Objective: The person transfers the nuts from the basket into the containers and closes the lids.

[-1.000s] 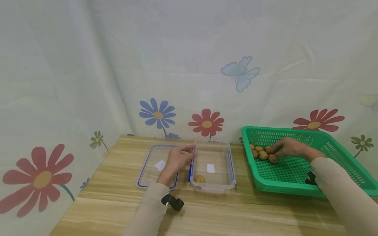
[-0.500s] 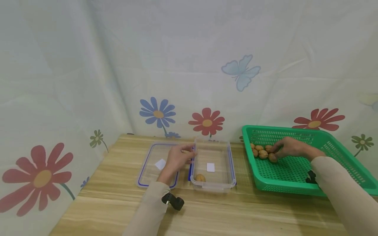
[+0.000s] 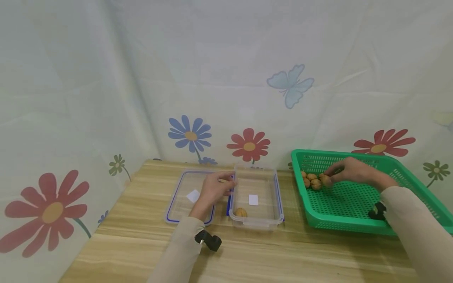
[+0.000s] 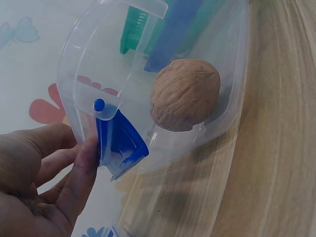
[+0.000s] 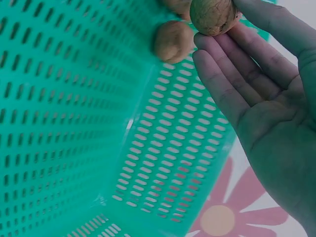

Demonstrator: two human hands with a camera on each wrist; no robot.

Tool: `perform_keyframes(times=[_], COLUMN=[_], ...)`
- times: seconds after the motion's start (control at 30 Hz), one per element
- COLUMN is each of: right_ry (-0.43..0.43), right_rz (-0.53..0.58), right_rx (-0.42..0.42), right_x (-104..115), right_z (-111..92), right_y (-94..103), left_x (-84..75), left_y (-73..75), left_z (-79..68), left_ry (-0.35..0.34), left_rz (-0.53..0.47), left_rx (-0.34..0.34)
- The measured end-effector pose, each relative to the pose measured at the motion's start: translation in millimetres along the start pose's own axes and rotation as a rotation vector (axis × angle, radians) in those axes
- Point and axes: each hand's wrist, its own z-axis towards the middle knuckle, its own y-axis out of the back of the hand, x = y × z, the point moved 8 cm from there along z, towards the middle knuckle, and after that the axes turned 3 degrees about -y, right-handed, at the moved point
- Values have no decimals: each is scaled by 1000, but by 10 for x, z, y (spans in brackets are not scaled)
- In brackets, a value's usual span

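My right hand (image 3: 354, 173) pinches a walnut (image 5: 213, 16) between thumb and fingertips, held just over the inside of the green plastic basket (image 3: 339, 225). Other walnuts (image 3: 315, 184) lie clustered in the basket's left part, right beside the held one. At the left wall of a clear plastic food container (image 3: 256, 224), my left hand (image 3: 216, 188) grips the rim. The left wrist view has its fingers against that wall at a blue latch (image 4: 118, 140). One walnut (image 4: 185, 95) rests inside the container, in the near left corner, by a white label (image 3: 253, 200).
A clear lid (image 3: 177, 204) with a blue seal lies flat left of the container, partly under my left forearm. Wooden tabletop (image 3: 247, 255) extends in front. Behind stands a pale curtain (image 3: 219, 78) printed with flowers and a butterfly.
My right hand has lifted the walnut slightly up from the basket floor. The left hand stays at the container's rim. The view shifts slightly.
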Motion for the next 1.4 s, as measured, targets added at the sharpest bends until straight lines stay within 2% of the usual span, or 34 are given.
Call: perform_keyframes(times=[0.37, 0.6, 1.0, 1.4], right_ry=[17, 68, 65, 136], right_rz=[31, 21, 4, 131], right_rx=[-53, -119, -204, -261], right_x=[222, 464, 772, 1085], right_z=[-46, -120, -223, -410], right_y=[152, 260, 371, 321], left_x=[10, 2, 8, 10], left_y=[2, 0, -3, 4], left_z=[3, -5, -6, -3], left_ry=[0, -4, 6, 1], left_rz=[0, 0, -7, -1], left_rx=[4, 4, 5, 5])
